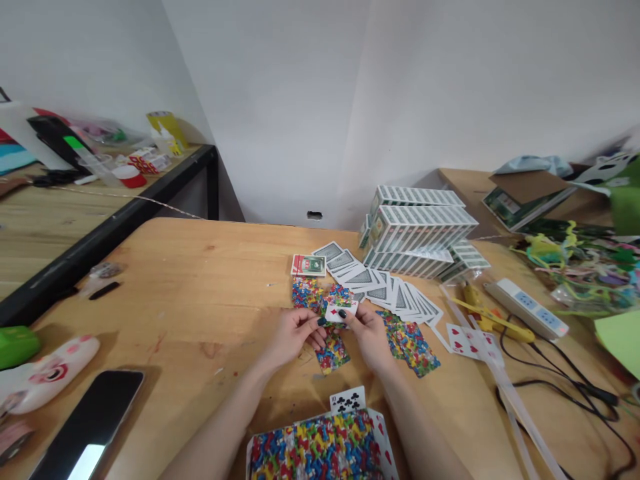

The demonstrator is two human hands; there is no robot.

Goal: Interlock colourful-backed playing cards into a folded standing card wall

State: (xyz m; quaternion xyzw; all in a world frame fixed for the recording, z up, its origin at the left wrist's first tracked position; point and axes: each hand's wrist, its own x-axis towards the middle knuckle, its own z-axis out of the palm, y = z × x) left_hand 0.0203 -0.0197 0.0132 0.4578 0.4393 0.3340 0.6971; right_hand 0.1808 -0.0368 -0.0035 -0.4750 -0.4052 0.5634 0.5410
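Note:
Both hands meet over the middle of the wooden table. My right hand (369,328) pinches a playing card (334,312), a red diamond card facing up. At the card's left edge are the closed fingertips of my left hand (299,332), the thumb touching it. Colourful patterned cards (333,353) lie under and around the hands, with more of them (413,343) to the right. Behind the hands is a card box (309,265). Near my body sits a wide stack of patterned cards (320,447), a ten of clubs (349,400) poking out at its far edge.
Grey-backed cards (377,285) fan out before stacked card boxes (425,227). A yellow glue gun (500,323), a power strip (527,308), plastic strips and cables lie on the right. A phone (90,423) and a white plush case (55,373) are on the left.

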